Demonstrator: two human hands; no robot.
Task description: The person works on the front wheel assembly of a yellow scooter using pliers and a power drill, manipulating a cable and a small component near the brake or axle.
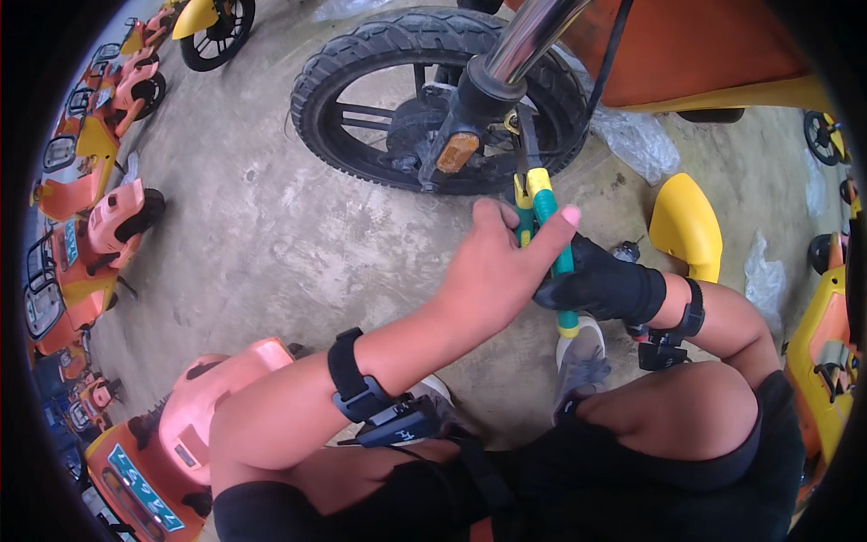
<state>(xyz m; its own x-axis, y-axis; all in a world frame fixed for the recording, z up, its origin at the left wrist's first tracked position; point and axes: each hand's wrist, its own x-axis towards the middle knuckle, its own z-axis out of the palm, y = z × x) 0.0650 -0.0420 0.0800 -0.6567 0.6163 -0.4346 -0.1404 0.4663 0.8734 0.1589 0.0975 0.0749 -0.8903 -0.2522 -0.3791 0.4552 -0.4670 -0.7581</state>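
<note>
Both my hands grip a pair of pliers with green and yellow handles. Its dark metal jaws reach up beside the lower fork leg of a scooter, close to a small brass-coloured fitting. My bare left hand wraps the handles from the left, thumb laid across them. On the right, my black-gloved right hand closes around the lower part of the handles. Just beyond is the black front wheel, with an amber reflector on the fork. Whether the jaws bite on anything cannot be made out.
A yellow fender lies on the concrete floor to the right, near crumpled clear plastic. Orange scooters line the left side. A pink and orange scooter body stands close by my left arm; a yellow one is at right.
</note>
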